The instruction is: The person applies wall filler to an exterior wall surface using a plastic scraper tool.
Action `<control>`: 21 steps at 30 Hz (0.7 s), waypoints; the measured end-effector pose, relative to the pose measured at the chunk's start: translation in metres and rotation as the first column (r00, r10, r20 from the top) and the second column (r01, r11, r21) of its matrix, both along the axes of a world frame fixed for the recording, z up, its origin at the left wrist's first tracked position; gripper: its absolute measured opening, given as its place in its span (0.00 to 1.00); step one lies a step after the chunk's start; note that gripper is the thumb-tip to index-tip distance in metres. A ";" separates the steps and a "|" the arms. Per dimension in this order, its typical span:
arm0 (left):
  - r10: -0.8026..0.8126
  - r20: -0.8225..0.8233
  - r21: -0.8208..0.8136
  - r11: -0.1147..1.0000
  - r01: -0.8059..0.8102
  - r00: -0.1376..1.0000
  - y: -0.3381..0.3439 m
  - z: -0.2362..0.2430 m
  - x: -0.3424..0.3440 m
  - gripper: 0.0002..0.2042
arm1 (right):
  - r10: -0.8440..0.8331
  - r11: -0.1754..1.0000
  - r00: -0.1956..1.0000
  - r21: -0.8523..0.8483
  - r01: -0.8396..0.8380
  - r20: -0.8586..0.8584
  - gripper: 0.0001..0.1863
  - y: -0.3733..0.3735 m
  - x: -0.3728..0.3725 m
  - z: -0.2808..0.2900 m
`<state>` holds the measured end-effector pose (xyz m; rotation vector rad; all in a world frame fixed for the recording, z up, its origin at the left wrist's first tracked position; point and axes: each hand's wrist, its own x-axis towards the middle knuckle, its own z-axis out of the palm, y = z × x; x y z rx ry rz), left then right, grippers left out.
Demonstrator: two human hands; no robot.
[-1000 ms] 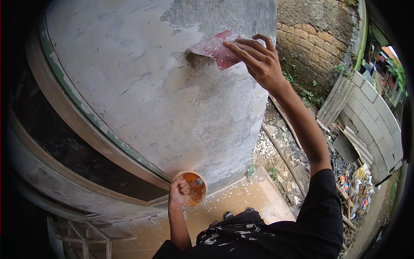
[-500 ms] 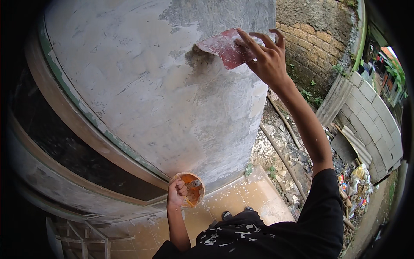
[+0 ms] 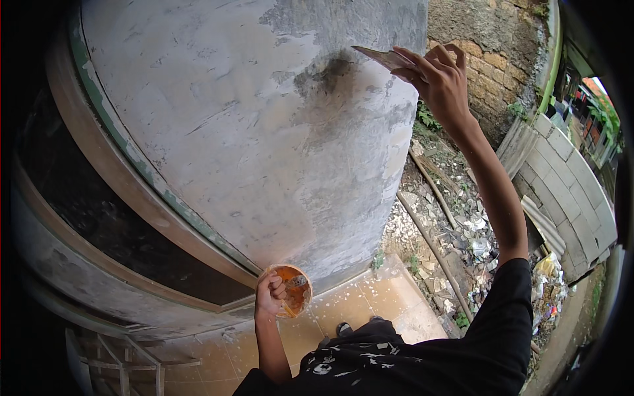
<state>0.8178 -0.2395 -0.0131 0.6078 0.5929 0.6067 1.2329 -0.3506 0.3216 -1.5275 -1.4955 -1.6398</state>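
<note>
Head view: the grey plastered wall [image 3: 264,145] is mid-skimming; the next stroke seemingly calls for pressing the blade flat. The right hand [image 3: 439,82] grasps a thin scraper [image 3: 383,58], its edge off the plaster. Below, the left hand [image 3: 269,295] clenches an orange bowl [image 3: 294,290].

The wall [image 3: 251,132] is pale grey plaster, mottled with a darker grey patch near its upper right. The small bowl [image 3: 292,290] is orange inside. The window frame [image 3: 132,191] is brown with a green strip. The floor tiles [image 3: 370,310] are tan, speckled white. The shirt [image 3: 409,360] is black with white splatters.
</note>
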 end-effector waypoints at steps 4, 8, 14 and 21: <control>-0.018 -0.016 -0.005 1.000 0.018 1.000 -0.001 -0.004 0.007 0.07 | 0.129 0.989 0.991 -0.082 -0.125 0.041 0.18 -0.002 -0.005 0.007; -0.031 -0.032 -0.022 0.999 0.030 0.999 -0.002 -0.001 0.017 0.07 | 0.293 0.951 0.953 -0.128 -0.282 0.076 0.23 0.014 -0.013 -0.004; -0.061 0.019 -0.039 0.997 0.062 0.998 -0.003 -0.005 0.024 0.05 | 0.208 0.974 0.978 -0.094 -0.206 0.017 0.22 0.040 -0.009 -0.037; -0.060 -0.027 -0.029 0.998 0.060 0.998 -0.005 0.004 0.030 0.05 | 0.128 0.988 0.991 -0.079 -0.129 -0.027 0.25 0.049 -0.009 -0.055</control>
